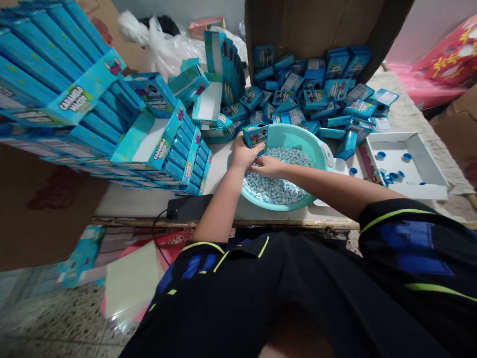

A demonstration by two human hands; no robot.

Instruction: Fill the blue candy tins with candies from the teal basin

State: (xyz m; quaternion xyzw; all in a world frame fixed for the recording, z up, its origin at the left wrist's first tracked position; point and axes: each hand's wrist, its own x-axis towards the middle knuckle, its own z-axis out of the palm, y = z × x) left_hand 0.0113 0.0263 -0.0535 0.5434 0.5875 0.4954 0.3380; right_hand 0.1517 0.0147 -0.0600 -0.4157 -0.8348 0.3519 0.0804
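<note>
My left hand (pixel 244 153) is wrapped round a small blue candy box (pixel 256 134) with a printed label, held upright over the left part of a turquoise basin (pixel 319 149). Many small pale blue and white candies (pixel 276 191) fill the bottom of the basin. Just below the box, my right hand (pixel 269 167) reaches in from the right with its fingers together and curled toward the left hand. Whatever those fingers hold, if anything, is hidden.
Display cartons of blue boxes (pixel 82 99) are stacked high at the left. Loose blue boxes (pixel 313 94) spill from a large cardboard box (pixel 328 25) behind the basin. A white tray (pixel 421 169) with several blue caps stands right. A dark device (pixel 186 208) lies near the table's front edge.
</note>
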